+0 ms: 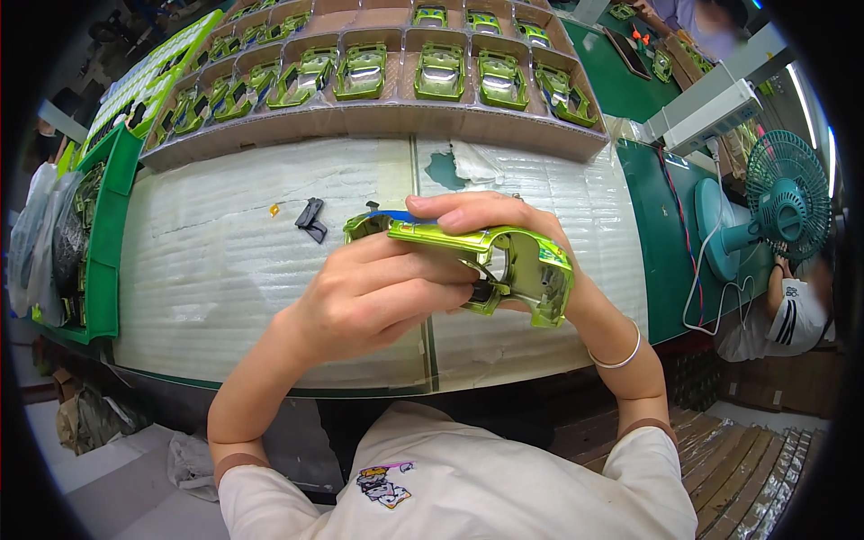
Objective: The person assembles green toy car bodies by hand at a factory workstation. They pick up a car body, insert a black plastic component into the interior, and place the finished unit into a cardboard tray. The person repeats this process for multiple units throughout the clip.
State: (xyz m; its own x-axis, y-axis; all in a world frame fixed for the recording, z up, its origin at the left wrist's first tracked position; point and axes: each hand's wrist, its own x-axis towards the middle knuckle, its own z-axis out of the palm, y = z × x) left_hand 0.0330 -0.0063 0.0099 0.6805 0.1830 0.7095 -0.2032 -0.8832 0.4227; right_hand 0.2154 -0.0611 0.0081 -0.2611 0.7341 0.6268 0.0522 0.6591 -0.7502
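Note:
Over the middle of the table I hold a shiny green toy car body shell [549, 274] with a blue patch, tilted on its side. My left hand [360, 297] is closed on it from the left, its fingertips reaching into the hollow inside. Across the upper edge lie the fingers of my right hand [504, 214], which grips the shell from the far right side. Whatever the left fingertips pinch inside is hidden. Left of the shell, a small black plastic part [310, 220] rests on the foam sheet, with a tiny orange piece [274, 210] beside it.
A cardboard box [378, 124] with dividers holds several green car shells along the far side. On the left stands a green crate [106, 261] with plastic bags. A teal fan [783, 211] and cables occupy the right, where other people sit. The foam sheet [207, 270] has a torn spot.

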